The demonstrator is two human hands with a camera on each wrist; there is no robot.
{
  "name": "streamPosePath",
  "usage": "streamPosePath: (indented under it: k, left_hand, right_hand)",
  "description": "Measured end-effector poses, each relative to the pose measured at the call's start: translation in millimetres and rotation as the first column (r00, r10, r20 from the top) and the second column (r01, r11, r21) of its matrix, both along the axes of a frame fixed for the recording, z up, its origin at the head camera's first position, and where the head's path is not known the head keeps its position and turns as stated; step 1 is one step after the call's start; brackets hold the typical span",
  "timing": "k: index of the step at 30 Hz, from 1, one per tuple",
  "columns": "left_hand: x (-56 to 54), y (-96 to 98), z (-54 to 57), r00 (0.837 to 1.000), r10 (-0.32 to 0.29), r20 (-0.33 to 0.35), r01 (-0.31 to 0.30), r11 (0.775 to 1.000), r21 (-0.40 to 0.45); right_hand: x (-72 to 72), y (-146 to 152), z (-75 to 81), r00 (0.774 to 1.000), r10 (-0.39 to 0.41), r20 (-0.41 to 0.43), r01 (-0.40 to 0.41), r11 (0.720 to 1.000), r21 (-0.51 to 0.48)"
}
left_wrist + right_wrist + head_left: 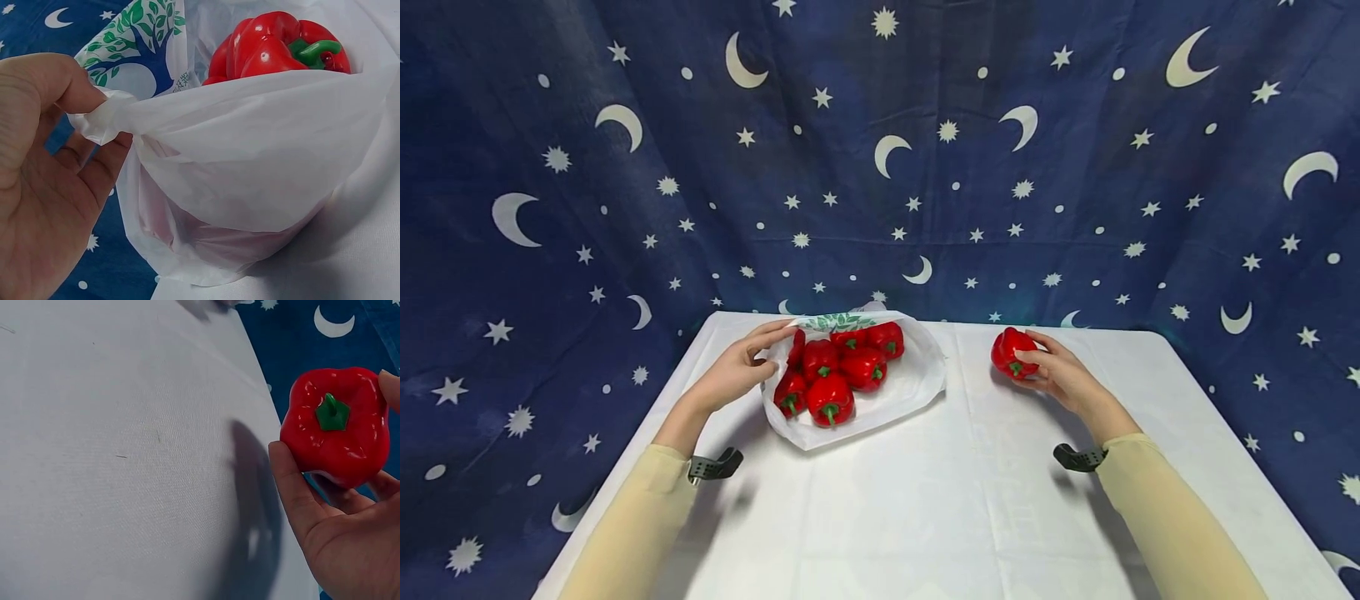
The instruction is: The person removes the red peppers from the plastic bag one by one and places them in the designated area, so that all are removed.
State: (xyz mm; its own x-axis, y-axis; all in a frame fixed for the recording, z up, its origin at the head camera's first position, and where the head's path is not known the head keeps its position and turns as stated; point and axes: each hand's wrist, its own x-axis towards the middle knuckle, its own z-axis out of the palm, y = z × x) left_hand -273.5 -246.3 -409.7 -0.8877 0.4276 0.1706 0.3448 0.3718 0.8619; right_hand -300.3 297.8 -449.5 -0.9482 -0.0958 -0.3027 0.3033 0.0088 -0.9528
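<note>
My left hand (736,369) pinches the gathered rim of a white plastic bag (904,407) on the left part of the table. In the left wrist view, thumb and fingers close on a twisted corner of the bag (250,144), which bears a printed tree. Several glossy red bell peppers (831,398) with green stems lie inside its wide mouth. Off to the right, my right hand (1066,382) holds a single red bell pepper (1011,353) over the far part of the table. Its green stem faces the right wrist camera, with the thumb and fingers around the pepper's sides (331,453).
A white cloth covers the table (895,517). Behind it and along both sides hangs a dark blue curtain (850,167) with moons and stars. The table's far edge runs just behind the bag and beyond the held pepper.
</note>
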Motion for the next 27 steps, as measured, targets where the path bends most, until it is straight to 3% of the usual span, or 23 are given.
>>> streamPosePath:
  k: [15, 27]
  left_hand:
    - [0.9, -3.9, -2.9, 1.0, 0.004, 0.012, -0.004, 1.0, 0.025]
    - [0.6, -0.9, -3.0, 1.0, 0.005, 0.0, -0.005, 1.0, 0.028]
  right_hand:
    - [-33.5, -8.2, -9.7, 0.998, 0.056, 0.014, -0.057, 0.995, 0.081]
    - [-40.8, -11.1, -12.9, 0.997, 0.065, 0.034, -0.068, 0.991, 0.117]
